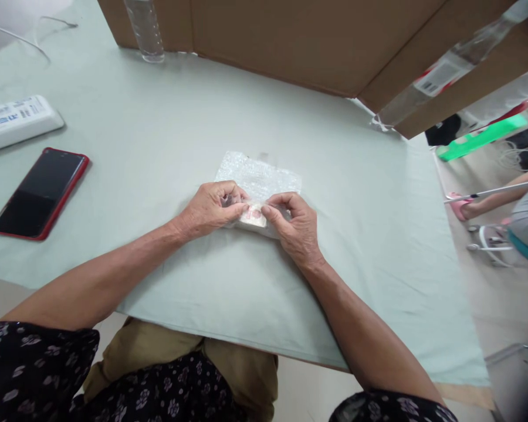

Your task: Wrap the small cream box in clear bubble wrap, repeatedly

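Observation:
A clear, glinting bubble-wrap piece [257, 176] lies flat on the cloth-covered table in front of me. My left hand [215, 205] pinches its near left part between thumb and fingers. On the near right side, my right hand [294, 220] grips the wrap the same way, its thumb pointing inward. Between the two thumbs shows a small whitish thing with pink marks [253, 215], in or under the wrap; its kind is too unclear to tell. The curled fingers of both hands hide part of the wrap's near edge.
A phone in a red case [39, 193] and a white power strip [20, 122] lie at the left. A large cardboard box [273, 44] stands along the back, a clear plastic bottle [146, 32] against it. Beyond the table's right edge, another person's leg [506, 190] shows.

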Motion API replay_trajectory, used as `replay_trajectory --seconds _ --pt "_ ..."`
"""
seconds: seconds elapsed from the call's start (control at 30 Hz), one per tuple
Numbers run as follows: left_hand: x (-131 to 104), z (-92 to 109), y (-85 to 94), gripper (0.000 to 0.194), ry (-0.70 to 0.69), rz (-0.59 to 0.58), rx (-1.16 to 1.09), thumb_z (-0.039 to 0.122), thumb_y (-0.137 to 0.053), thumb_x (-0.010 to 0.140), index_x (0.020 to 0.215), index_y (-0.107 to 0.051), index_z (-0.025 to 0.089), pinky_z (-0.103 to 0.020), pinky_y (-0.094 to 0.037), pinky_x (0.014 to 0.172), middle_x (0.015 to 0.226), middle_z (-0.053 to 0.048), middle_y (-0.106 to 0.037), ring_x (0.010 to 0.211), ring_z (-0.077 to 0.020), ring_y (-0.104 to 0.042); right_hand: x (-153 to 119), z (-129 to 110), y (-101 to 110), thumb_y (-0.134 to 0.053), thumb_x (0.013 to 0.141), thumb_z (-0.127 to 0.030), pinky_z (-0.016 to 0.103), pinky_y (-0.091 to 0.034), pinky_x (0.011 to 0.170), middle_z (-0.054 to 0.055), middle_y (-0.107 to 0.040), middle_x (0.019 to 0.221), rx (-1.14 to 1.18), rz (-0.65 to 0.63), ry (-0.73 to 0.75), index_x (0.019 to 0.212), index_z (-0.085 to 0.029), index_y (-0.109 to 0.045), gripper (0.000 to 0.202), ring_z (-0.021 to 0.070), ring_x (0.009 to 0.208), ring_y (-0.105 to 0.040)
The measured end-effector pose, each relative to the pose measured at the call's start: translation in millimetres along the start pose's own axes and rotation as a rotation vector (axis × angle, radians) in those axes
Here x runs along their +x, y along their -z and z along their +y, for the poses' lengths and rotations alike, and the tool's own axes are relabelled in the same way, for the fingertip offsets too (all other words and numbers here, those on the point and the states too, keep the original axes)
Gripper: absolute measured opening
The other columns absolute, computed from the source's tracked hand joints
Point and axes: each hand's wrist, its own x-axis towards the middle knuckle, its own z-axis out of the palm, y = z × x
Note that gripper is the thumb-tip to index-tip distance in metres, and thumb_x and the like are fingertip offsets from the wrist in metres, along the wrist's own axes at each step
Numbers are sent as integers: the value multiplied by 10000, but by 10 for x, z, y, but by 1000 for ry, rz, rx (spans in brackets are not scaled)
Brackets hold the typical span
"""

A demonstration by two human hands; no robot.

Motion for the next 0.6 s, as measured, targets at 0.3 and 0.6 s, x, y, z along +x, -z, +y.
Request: replay_trajectory --seconds 0.3,0.6 --pt "18 -23 -15 266 21 2 -32 307 -690 761 643 -492 173 -243 -473 661 865 -52 -732 761 -138 -638 -182 -257 -46 -620 939 -235 407 -377 926 32 -758 1028 -562 27 644 1009 -234 -645 75 220 963 -668" --pt "112 81 400 411 178 -199 229 361 -708 754 1124 -638 198 -246 -401 578 792 12 -612 656 -132 -540 -221 -170 -155 -598 966 -253 397 -332 930 45 -729 1077 -665 -42 641 1175 -221 -632 214 209 1019 -602"
